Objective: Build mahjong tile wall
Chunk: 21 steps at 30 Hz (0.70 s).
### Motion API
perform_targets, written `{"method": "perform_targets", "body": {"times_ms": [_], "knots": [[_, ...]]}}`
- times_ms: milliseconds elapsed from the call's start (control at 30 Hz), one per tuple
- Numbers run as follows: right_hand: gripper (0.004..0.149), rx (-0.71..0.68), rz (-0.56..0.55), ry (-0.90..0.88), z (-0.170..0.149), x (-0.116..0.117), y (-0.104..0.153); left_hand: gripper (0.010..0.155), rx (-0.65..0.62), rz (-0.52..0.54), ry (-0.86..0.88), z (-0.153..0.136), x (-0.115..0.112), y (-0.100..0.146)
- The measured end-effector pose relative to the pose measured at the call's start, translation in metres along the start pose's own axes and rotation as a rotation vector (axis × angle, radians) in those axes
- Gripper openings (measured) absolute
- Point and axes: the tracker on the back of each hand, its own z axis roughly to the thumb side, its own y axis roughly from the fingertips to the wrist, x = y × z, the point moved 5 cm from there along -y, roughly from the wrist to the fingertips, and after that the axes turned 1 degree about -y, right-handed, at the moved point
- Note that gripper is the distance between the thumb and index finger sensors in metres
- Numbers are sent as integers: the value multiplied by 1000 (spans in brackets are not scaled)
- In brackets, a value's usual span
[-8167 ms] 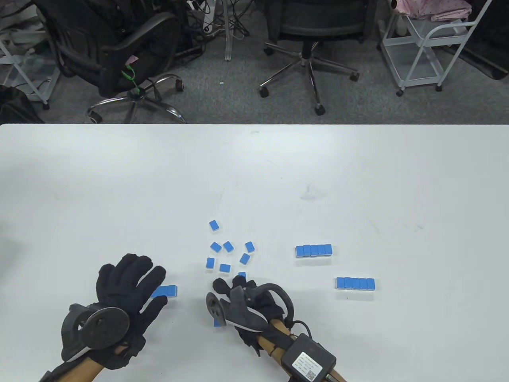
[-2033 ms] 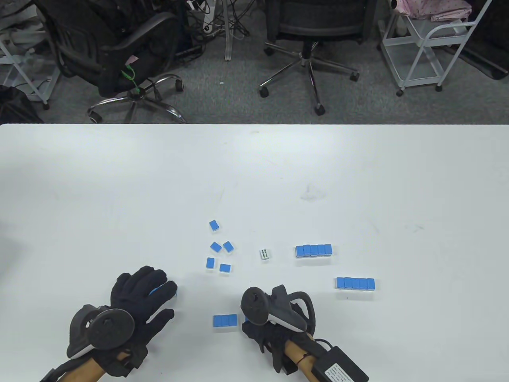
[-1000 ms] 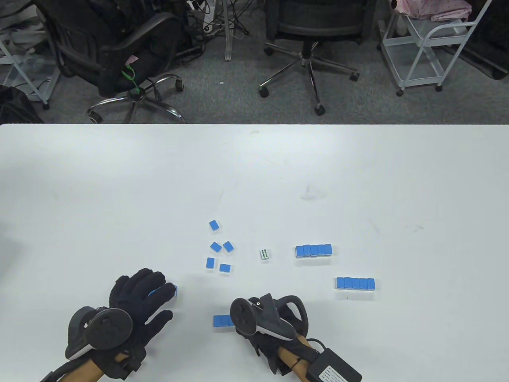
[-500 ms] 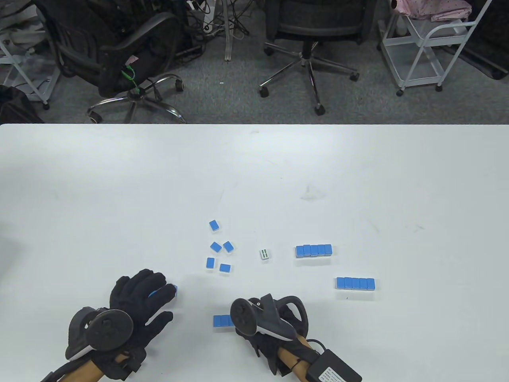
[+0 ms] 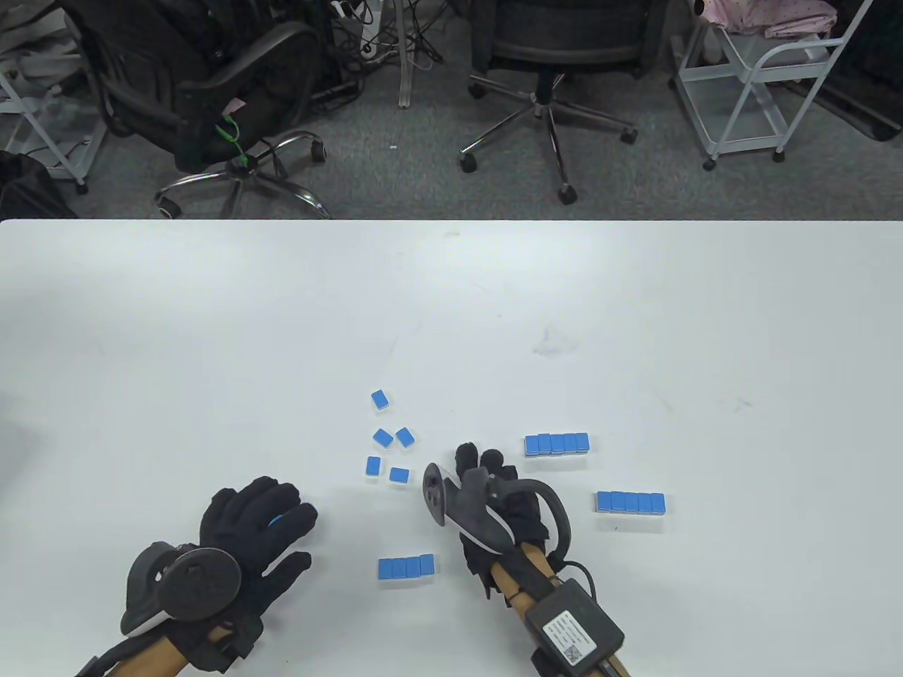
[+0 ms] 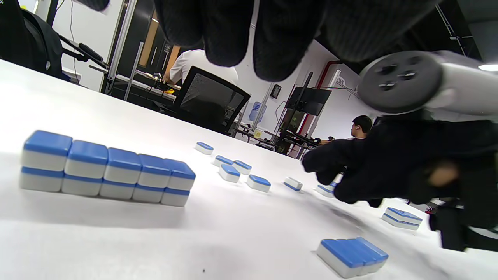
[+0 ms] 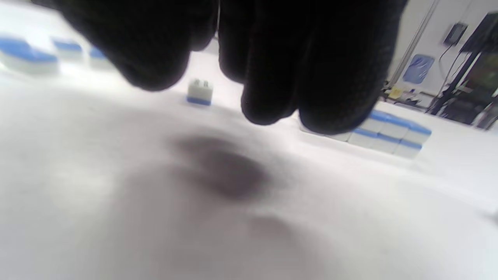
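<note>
Blue-backed, white-bodied tiles (image 5: 406,567) form a flush four-piece row. Left hand (image 5: 250,518) lies flat, fingers straight; right hand (image 5: 497,486) hovers relaxed, empty.

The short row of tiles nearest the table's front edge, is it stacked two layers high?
No, the short row lies one layer high in the left wrist view.

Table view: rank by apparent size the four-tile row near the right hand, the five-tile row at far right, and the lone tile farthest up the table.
1. Five-tile row at far right, largest.
2. Four-tile row, one tile shorter.
3. Lone tile, clearly smallest.
</note>
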Motion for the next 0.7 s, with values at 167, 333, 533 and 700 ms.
{"method": "perform_targets", "body": {"times_ms": [167, 333, 533, 700], "knots": [[63, 64, 15, 214, 23, 1, -28, 61, -4, 6, -5, 0, 2, 1], [51, 36, -26, 213, 31, -1, -38, 61, -14, 3, -13, 1, 1, 0], [50, -82, -20, 227, 31, 1, -25, 61, -19, 0, -12, 1, 0, -1], [47, -127, -6, 168, 27, 5, -11, 61, -23, -5, -13, 2, -1, 0]]}}
